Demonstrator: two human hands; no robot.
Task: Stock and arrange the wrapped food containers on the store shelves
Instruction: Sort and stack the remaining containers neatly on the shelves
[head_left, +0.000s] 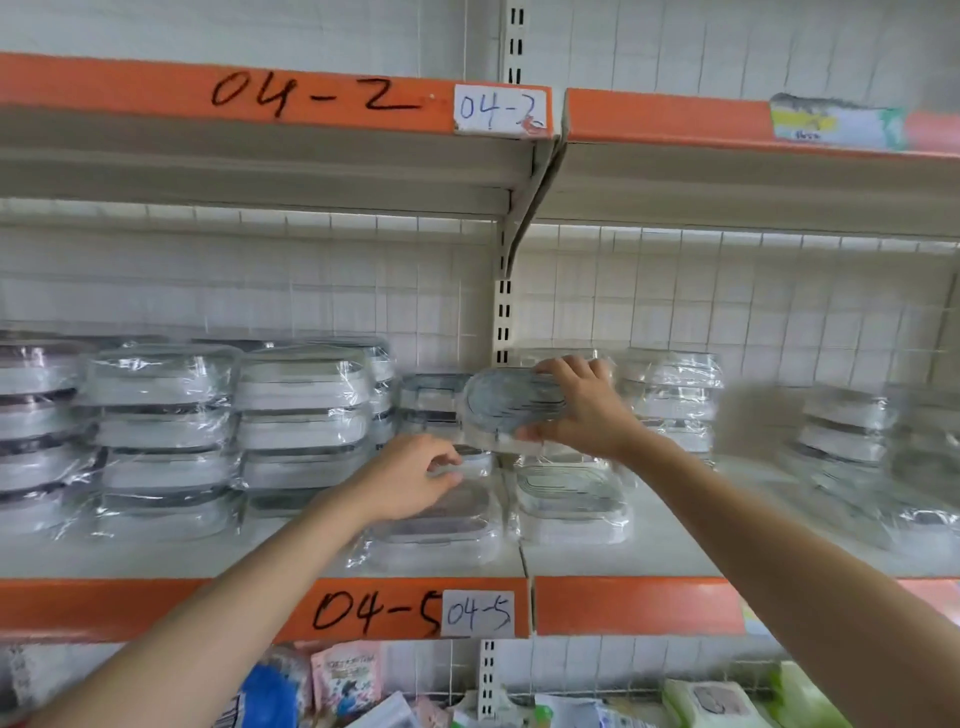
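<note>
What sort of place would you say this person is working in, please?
Most likely a shop aisle: metal shelving with orange shelf edges carrying handwritten codes such as the 04-5 label, stacks of plastic-wrapped containers, and packaged goods on the shelf below.

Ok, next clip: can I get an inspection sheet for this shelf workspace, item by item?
Surface: white shelf board with orange front strip marked 04-5.
Job's things: clear-wrapped rectangular food containers stacked at left; single ones lie at centre and beside it; more stacks at right, blurred.
Clutter: nothing seen on this shelf.
Hands: right hand grips a tilted wrapped container above the shelf; left hand has curled fingers at the centre container; grip unclear.
Cables: nothing seen.
Surroundings: orange upper shelf marked 04-2; colourful packets below; white wire-grid back panel.
</note>
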